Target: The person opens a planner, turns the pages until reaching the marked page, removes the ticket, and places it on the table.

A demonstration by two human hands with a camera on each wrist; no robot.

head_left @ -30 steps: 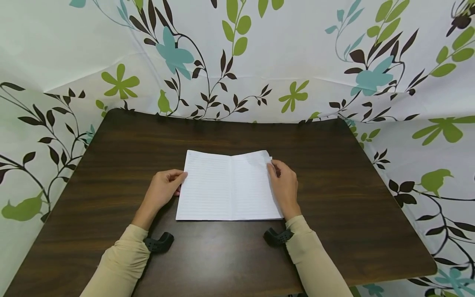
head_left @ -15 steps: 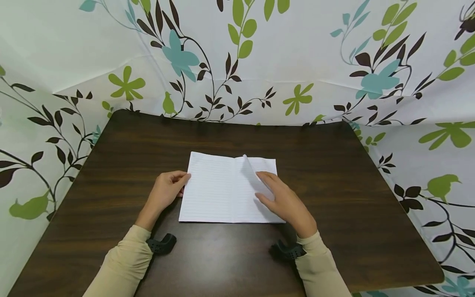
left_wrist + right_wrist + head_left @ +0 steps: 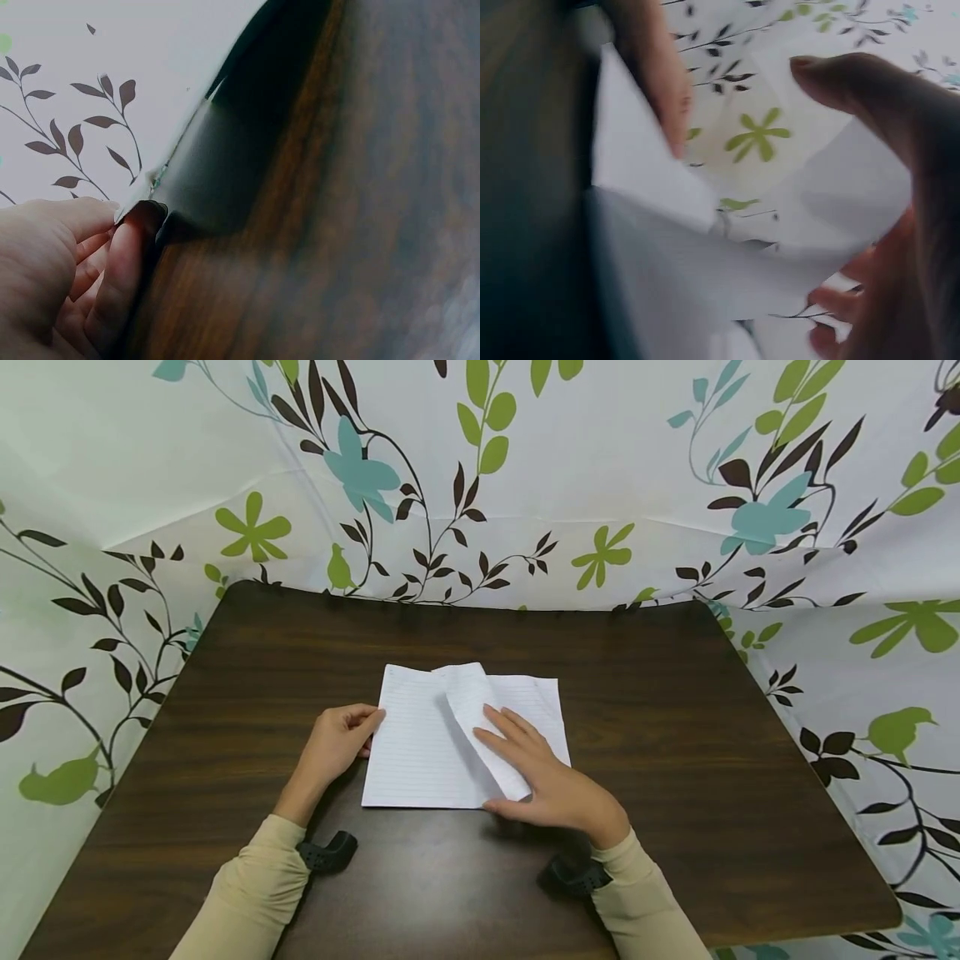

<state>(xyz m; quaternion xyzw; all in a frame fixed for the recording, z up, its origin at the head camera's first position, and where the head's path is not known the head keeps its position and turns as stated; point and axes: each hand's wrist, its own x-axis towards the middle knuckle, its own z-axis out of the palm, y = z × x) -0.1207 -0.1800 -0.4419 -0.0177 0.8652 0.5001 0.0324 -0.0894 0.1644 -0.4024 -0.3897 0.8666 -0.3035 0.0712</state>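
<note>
Open white lined-paper notebook (image 3: 416,752) on a dark brown wood-grain table (image 3: 720,777), one loose-curving page (image 3: 467,687) partly raised.
The right hand (image 3: 551,781) lays straight, spread fingers against that page; the left hand (image 3: 337,742) pinches the notebook's left edge. Only the left wrist view shows the thumb above, a finger below, and the edge clear of the table. White cloth (image 3: 570,443) printed with green, teal and brown plants hangs behind.
</note>
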